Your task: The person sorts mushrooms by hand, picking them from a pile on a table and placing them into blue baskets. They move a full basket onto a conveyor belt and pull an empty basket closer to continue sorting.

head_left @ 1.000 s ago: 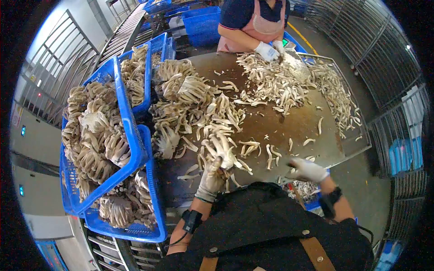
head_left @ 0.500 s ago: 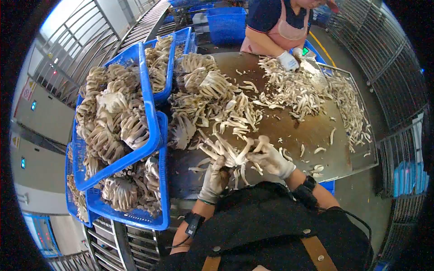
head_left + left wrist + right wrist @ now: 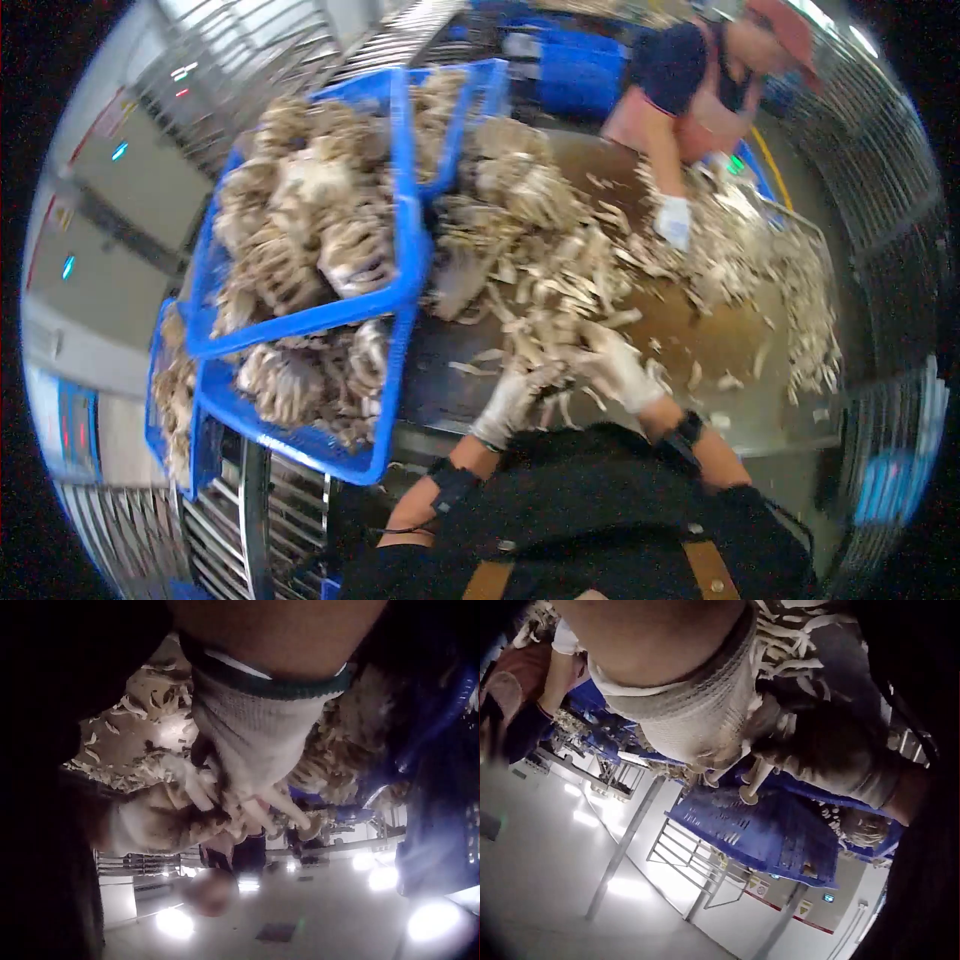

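In the head view, my gloved left hand (image 3: 508, 400) grips a cluster of pale-stemmed mushrooms (image 3: 545, 335) from below, close over the near edge of the table. On its right side, my gloved right hand (image 3: 620, 368) curls its fingers at the stems. The left wrist view shows stems (image 3: 289, 808) sticking out past the left glove. From the right wrist, a stem with a small cap (image 3: 759, 780) juts out between the two gloves. The fingertips are partly hidden among the stems, and the head view is blurred.
Blue baskets (image 3: 405, 235) heaped with mushroom clusters stand at the left. More clusters (image 3: 525, 180) and loose mushrooms (image 3: 580, 275) lie on the metal table (image 3: 440, 375). Opposite, a person in a pink apron (image 3: 715, 110) reaches into a pile of separated mushrooms (image 3: 725, 230).
My right hand has come from the table's right side to the cluster in my left hand. The head view has swung left, and the other person's arm now reaches lower.
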A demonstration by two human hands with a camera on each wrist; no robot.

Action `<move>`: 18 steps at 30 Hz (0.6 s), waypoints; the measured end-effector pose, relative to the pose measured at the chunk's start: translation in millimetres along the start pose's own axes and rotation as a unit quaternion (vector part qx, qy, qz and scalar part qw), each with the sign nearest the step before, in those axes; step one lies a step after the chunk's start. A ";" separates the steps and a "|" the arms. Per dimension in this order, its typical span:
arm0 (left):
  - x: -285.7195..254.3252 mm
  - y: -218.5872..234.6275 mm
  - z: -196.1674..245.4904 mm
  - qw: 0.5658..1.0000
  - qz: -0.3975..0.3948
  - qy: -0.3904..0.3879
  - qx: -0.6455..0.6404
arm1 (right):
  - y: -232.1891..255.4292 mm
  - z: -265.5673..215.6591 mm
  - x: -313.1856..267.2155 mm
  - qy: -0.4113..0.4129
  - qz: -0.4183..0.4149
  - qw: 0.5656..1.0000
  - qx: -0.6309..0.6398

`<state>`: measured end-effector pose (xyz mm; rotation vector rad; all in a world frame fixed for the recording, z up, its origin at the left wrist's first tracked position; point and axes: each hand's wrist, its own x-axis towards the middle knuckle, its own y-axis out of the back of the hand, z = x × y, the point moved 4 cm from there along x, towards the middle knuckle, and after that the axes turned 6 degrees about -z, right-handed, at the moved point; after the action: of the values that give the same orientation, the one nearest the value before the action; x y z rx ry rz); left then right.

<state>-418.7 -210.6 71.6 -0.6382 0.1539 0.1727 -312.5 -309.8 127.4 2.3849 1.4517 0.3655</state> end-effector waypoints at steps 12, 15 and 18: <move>26.7 18.6 -19.7 0.991 -0.036 -0.124 -0.039 | -7.7 43.9 8.8 -0.090 0.057 0.966 0.235; 27.9 24.7 -28.5 0.991 -0.019 -0.105 -0.076 | -7.1 15.9 15.1 -0.093 0.043 0.975 0.199; 34.8 24.9 -40.4 0.986 0.022 -0.111 -0.121 | -6.4 21.4 14.7 -0.084 0.033 0.976 0.197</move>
<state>-393.6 -211.4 18.4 -0.8529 -0.0691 0.3074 -302.9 -296.9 105.9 2.6956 1.4807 -0.1229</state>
